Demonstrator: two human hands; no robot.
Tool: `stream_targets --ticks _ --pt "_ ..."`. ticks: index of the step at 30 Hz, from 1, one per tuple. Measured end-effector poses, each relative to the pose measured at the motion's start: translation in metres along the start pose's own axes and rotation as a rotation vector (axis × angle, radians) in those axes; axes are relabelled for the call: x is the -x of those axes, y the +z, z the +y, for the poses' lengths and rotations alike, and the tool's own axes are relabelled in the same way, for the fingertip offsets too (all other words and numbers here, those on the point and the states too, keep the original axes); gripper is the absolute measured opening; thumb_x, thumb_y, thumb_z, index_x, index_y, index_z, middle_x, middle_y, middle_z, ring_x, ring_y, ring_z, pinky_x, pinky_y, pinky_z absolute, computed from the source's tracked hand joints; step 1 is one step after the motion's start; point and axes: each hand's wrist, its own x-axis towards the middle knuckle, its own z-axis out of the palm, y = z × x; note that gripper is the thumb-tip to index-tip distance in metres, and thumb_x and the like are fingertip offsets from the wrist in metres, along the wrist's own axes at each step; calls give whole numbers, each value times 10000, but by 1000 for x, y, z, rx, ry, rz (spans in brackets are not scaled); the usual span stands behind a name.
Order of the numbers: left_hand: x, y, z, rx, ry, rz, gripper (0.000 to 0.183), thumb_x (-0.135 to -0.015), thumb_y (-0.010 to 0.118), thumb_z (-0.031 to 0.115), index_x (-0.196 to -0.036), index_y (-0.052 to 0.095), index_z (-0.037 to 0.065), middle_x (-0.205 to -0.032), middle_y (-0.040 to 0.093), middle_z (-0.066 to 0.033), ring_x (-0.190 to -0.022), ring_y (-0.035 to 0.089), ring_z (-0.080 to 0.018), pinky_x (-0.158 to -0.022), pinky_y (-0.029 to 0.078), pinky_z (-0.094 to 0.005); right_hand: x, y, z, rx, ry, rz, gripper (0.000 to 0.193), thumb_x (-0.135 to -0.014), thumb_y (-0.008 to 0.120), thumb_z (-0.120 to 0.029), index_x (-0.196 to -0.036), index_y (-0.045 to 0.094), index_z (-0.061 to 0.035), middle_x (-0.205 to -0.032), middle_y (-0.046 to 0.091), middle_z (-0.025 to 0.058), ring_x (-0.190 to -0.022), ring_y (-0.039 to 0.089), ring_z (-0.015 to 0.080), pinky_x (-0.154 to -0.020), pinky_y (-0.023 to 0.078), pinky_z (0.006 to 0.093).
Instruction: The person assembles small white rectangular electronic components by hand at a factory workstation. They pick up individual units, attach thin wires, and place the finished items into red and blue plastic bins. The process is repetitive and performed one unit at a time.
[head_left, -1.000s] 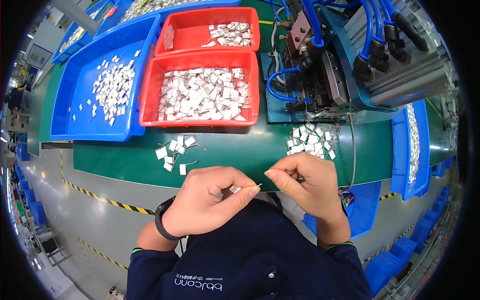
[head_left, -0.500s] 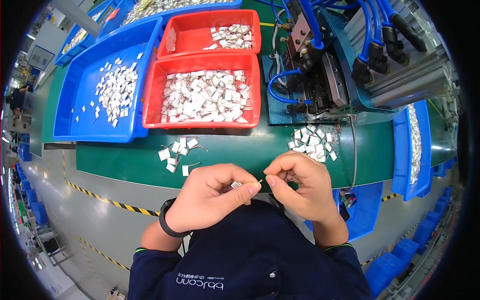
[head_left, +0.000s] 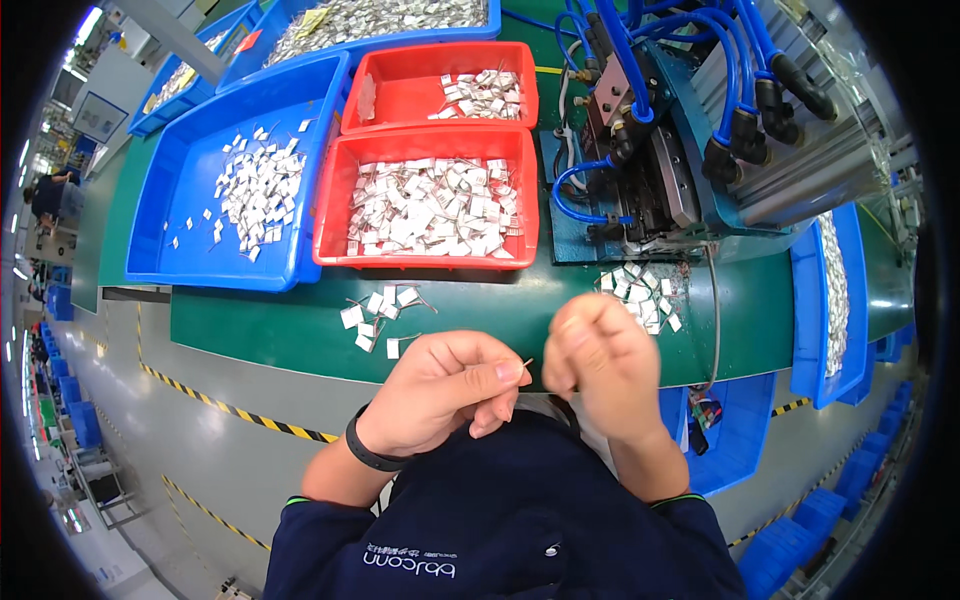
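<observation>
My left hand point(head_left: 452, 385) is closed, thumb against index finger, above the table's near edge. A thin wire tip point(head_left: 528, 363) pokes out of that pinch; the white connector it belongs to showed earlier but is now covered by the fingers. To its right, apart from it, my right hand point(head_left: 605, 365) is curled with thumb and fingers together, blurred by motion; what it holds, if anything, is hidden. Behind it lies a pile of small white wired connectors point(head_left: 641, 292). A smaller group of connectors point(head_left: 376, 310) rests on the green table point(head_left: 260, 325) beyond my left hand.
Two red bins point(head_left: 427, 262) with white connectors stand behind, beside a large blue bin point(head_left: 175, 240) of more. A machine point(head_left: 670, 170) with blue air hoses stands at back right. Another filled blue bin point(head_left: 853, 330) is at far right. A grey cable point(head_left: 715, 320) crosses the table.
My right hand has pulled away from the left hand's fingertips, rising slightly to the right. My left hand keeps its pinch, and the connector in it is now hidden. The whole view has shifted slightly.
</observation>
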Motion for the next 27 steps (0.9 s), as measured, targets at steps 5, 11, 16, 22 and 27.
stream_targets --ticks 5,11,16,22,27 --pt "-1 10 -4 166 25 69 185 -969 537 132 -1012 626 -23 -754 617 -68 -592 528 -105 -511 440 -246 2 -8 5 12 7 -62 241 -1010 453 -170 -837 506 -11 -650 507 26 -548 463 65 -498 380 213" --pt "-3 9 -9 146 65 119 166 -958 560 124 -1031 623 -12 -767 605 -55 -599 528 -98 -535 470 -247 3 3 6 -19 47 -57 150 -949 557 -59 -1073 578 22 -886 652 54 -714 569 53 -605 453 189" --pt "-6 9 -11 139 94 128 140 -960 556 119 -1024 609 6 -773 607 -55 -632 582 -118 -581 521 -258 2 4 0 -85 55 -118 160 -947 540 -32 -1078 572 55 -920 664 87 -834 637 98 -701 520 223" --pt "-6 8 -13 134 98 130 132 -965 543 116 -1020 594 7 -818 621 -67 -681 626 -139 -645 561 -278 0 4 -1 -59 71 -116 136 -943 537 -20 -1042 582 62 -908 665 94 -789 649 104 -689 530 229" --pt "-7 9 -11 143 97 116 126 -965 539 103 -1018 591 2 -830 624 -67 -704 642 -148 -662 567 -279 -2 4 2 -34 78 -102 135 -940 546 -23 -1038 580 63 -893 664 93 -781 648 103 -676 529 226"
